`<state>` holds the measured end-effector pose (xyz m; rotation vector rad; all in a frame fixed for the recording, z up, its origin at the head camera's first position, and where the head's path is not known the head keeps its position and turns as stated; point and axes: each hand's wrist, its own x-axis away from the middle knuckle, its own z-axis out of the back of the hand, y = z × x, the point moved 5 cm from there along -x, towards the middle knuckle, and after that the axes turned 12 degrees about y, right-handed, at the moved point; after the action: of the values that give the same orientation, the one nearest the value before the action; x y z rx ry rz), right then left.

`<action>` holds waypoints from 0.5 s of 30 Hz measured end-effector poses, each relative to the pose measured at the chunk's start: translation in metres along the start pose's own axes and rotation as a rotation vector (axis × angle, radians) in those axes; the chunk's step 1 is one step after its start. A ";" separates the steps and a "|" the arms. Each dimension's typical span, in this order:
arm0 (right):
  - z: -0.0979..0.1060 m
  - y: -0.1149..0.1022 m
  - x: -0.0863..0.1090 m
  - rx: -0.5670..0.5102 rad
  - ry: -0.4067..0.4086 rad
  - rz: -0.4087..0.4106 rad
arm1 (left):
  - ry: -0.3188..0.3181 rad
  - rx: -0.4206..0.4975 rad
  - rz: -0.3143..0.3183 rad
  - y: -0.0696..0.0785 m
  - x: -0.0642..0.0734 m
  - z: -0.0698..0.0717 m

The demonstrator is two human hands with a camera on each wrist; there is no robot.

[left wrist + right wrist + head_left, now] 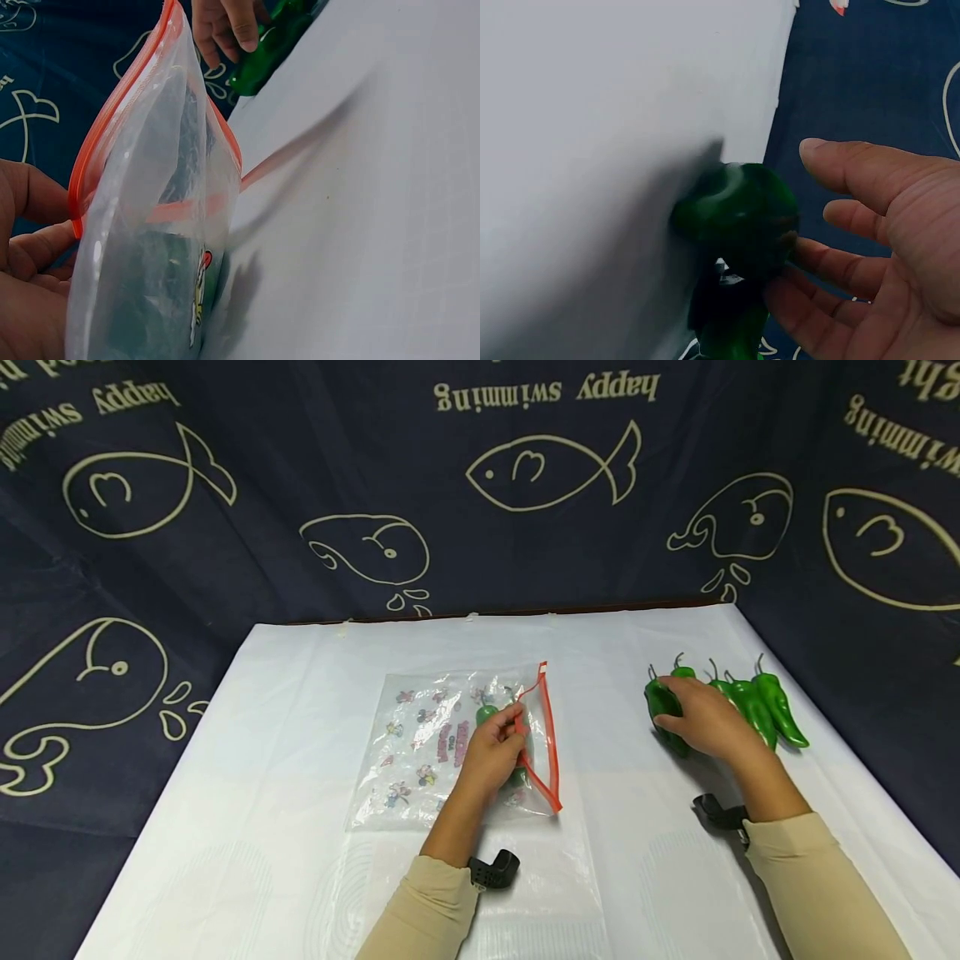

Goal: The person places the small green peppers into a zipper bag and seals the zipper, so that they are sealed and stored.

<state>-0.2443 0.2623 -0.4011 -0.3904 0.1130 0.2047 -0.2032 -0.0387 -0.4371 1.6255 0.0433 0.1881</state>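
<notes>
A clear printed zip bag (408, 752) lies on the table with its red-edged mouth facing right and parted. My left hand (491, 753) pinches the near-side red zip strip (105, 139) of that mouth between thumb and fingers. Through the plastic, a green pepper (486, 713) shows inside, partly covered by the hand. At the right, my right hand (708, 718) reaches over the leftmost loose green pepper (660, 702). In the right wrist view its fingertips meet the side of the pepper (739, 206), while the thumb stands apart from it.
Several more green peppers (780, 706) lie just right of the right hand, stems pointing away. A clear plastic sheet (547, 893) lies under and in front of the bag. A dark cloth (562, 560) with fish drawings hangs behind the white table (300, 718).
</notes>
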 end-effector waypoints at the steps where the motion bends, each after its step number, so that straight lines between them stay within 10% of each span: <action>1: -0.001 0.000 -0.001 0.008 0.003 -0.004 | 0.000 0.004 -0.003 0.000 0.000 0.000; 15: -0.011 0.001 -0.008 0.047 0.022 -0.047 | -0.002 0.005 0.016 0.004 0.003 -0.001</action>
<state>-0.2530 0.2575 -0.4106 -0.3483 0.1294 0.1509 -0.2008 -0.0379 -0.4323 1.6314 0.0296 0.1986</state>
